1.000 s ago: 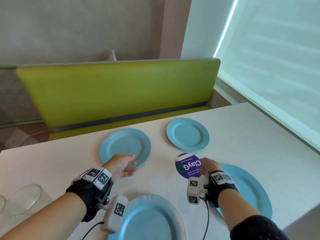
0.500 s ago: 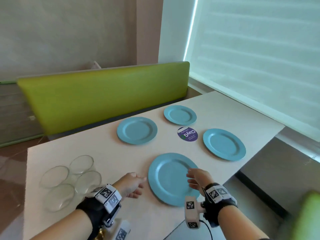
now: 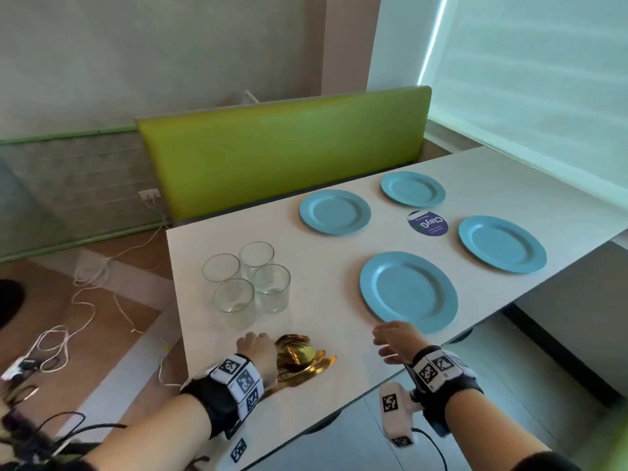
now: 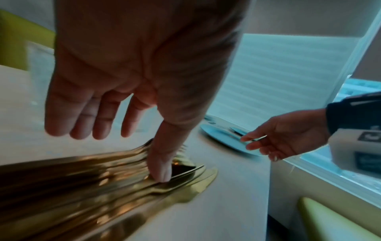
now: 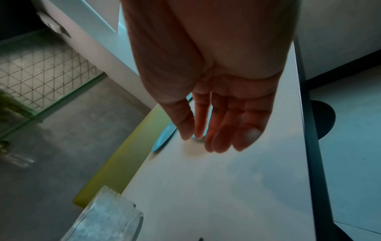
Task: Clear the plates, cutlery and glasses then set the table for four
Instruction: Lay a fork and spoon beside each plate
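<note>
- Cutlery pile, gold, at the table's near edge: your left hand is spread over it, thumb on top, gripping nothing. Looks slick; pinch the handles.
- Right hand: relaxed, empty.
- Glasses clustered beyond: likely fragile.
- Plates farthest.

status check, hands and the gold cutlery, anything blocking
Left hand open, thumb touching the pile of gold metal cutlery. Right hand open, empty, above the white table edge. Four clear glasses close behind; nothing blocking.
</note>
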{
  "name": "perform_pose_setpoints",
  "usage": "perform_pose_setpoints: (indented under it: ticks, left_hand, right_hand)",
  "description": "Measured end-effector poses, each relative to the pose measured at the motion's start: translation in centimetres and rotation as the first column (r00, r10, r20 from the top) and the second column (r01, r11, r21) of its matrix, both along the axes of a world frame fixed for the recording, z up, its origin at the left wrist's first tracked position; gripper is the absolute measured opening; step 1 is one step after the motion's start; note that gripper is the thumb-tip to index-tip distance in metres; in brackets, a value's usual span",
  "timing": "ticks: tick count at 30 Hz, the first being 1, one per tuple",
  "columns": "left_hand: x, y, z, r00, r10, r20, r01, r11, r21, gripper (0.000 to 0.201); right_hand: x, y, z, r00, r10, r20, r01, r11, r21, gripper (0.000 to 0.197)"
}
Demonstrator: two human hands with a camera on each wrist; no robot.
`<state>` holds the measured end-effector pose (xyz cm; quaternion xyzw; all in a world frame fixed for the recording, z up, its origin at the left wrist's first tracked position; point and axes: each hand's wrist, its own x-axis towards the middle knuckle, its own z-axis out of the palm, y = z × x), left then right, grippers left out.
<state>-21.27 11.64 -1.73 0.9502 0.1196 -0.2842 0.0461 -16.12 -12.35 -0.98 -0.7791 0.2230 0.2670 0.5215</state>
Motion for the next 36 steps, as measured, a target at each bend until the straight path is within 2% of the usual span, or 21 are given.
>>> perform_pose_setpoints:
  ticks: [4,10,17,29,32,36]
  left_hand:
    - [-0.6,1.7,-1.4,1.000,0.023,0.011,-0.022,0.998,-0.059,0.073]
    - [-0.4,2.9,-2.5,0.995,-0.064,0.073,0.076,0.980,-0.182,0.065]
    - [0.4,3.4,-2.8,0.991,-0.075,0.113,0.091,0.986,-0.143,0.041]
    - [1.4,2.5,-2.9,0.983,-0.038,0.178,0.065,0.987,-0.149,0.036]
    - [2.7,1.8,-1.5,0.979,0.013,0.204,0.037,0.970,-0.239,0.036]
    - [5.1,-0.7,1.9,0.963,0.075,0.258,0.048,0.897,-0.439,0.027]
  right_hand:
    - [-1.0,1.1,0.0,1.000,0.030,-0.007,-0.030,0.999,-0.011,0.016]
    - [-2.0,1.8,-0.3,0.999,0.041,0.000,-0.041,0.999,-0.023,0.010]
    - [-3.2,1.6,-0.9,1.000,0.020,-0.008,-0.020,0.999,-0.039,0.012]
    - [-3.2,0.4,0.3,1.000,0.020,0.024,-0.018,0.997,-0.068,0.016]
    - [-3.0,0.3,0.8,0.999,0.032,0.035,-0.029,0.997,-0.077,0.017]
    - [-2.2,0.7,1.9,0.995,0.055,0.083,-0.048,0.996,-0.076,0.017]
